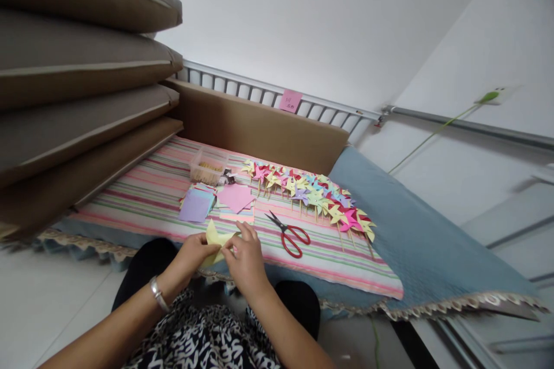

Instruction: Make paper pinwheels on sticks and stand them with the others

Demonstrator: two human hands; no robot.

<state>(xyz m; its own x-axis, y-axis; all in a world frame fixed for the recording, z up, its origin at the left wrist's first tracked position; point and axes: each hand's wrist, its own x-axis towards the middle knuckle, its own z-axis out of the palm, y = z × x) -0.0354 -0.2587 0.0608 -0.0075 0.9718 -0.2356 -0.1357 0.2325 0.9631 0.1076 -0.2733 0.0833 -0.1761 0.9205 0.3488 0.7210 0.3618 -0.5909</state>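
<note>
A pale yellow paper pinwheel (213, 236), partly folded, is held above my lap at the front edge of the striped cloth. My left hand (195, 252) pinches its left side. My right hand (246, 253) has thumb and forefinger closed on its right side, the other fingers raised. Just right of my hands lie red-handled scissors (289, 234), blades apart and pointing to the back left. Behind my hands sit a stack of coloured paper squares (197, 204) with a purple one on top, and some pink paper squares (237, 198).
Several finished pinwheels (318, 199) on sticks lie in rows to the right. A clear plastic box (208, 166) holds thin sticks, with a small dark object (227, 177) beside it. Stacked cushions (86, 75) rise at left. A pink note (290, 101) hangs on the rail.
</note>
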